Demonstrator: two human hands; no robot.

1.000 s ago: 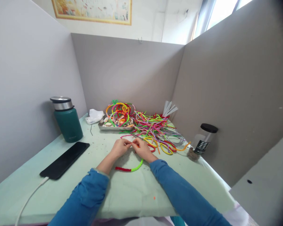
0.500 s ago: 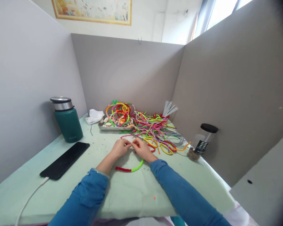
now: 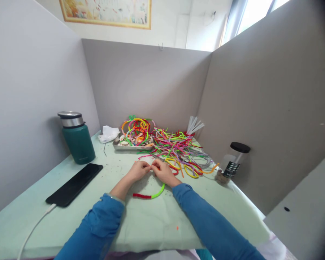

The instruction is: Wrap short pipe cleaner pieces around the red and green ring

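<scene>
A fuzzy pipe cleaner (image 3: 143, 196), red at one end and bright green at the other, curves over the cloth below my hands. Its green end runs up behind my right hand (image 3: 164, 172), whose thumb and fingers are pinched closed. Opposite it, my left hand (image 3: 137, 171) pinches at the same spot, fingertips touching those of the right. Between the fingertips the held part is tiny and mostly covered. Just beyond the hands lies a pair of scissors (image 3: 156, 156), partly hidden.
A metal tray (image 3: 134, 148) with shells and bent pipe-cleaner loops stands at the back. Beside it spreads a heap of coloured pipe cleaners (image 3: 176, 142). A green bottle (image 3: 78, 142) and black phone (image 3: 74, 185) are left; a black-lidded jar (image 3: 233, 164) is right. Grey partitions enclose the table.
Almost nothing differs. My fingers have shifted slightly at the pinch, and the lying pipe cleaner has moved a hair to the right.
</scene>
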